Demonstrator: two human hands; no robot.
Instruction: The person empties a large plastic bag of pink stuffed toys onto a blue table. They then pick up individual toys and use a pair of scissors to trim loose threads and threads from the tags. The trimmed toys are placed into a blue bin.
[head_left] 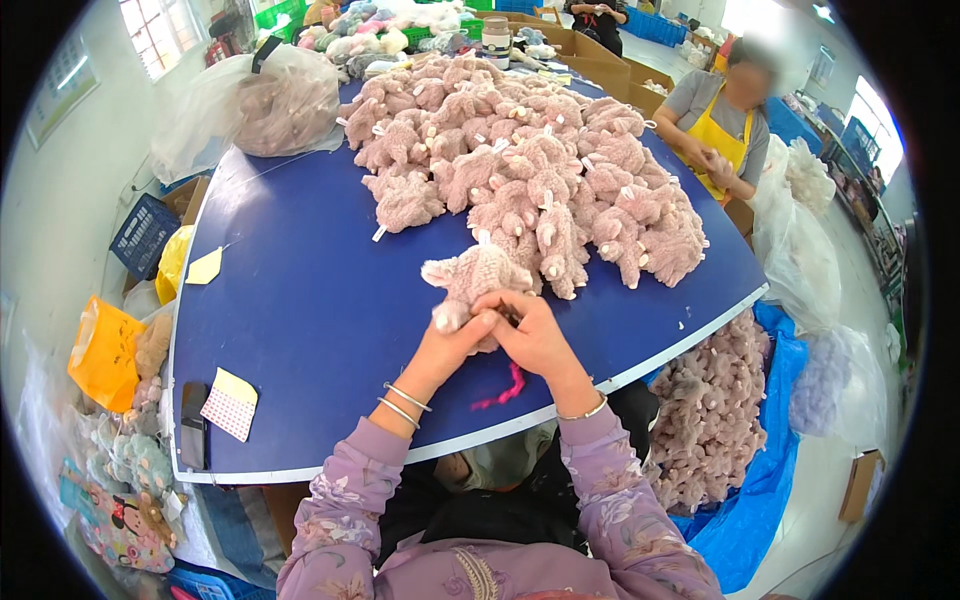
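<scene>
A pale pink plush toy skin (478, 272), limp and fluffy with a small white tag, is held just above the near part of the blue table. My left hand (455, 345) pinches its lower edge from the left. From the right, my right hand (528, 335) grips the same edge, its fingers bent against the left thumb. What lies between the fingertips is hidden. A bright pink strand of yarn (506, 390) lies on the table below my hands. Just beyond, a large heap of similar pink plush skins (520, 150) spreads over the table.
On the blue table (290, 300), a dark phone (194, 425) and a dotted sticker sheet (230, 404) lie at left. A plastic bag (285, 105) stands at the far left corner. More plush fills a blue sack (775, 440) at right. A person in a yellow apron (725, 130) works at the right.
</scene>
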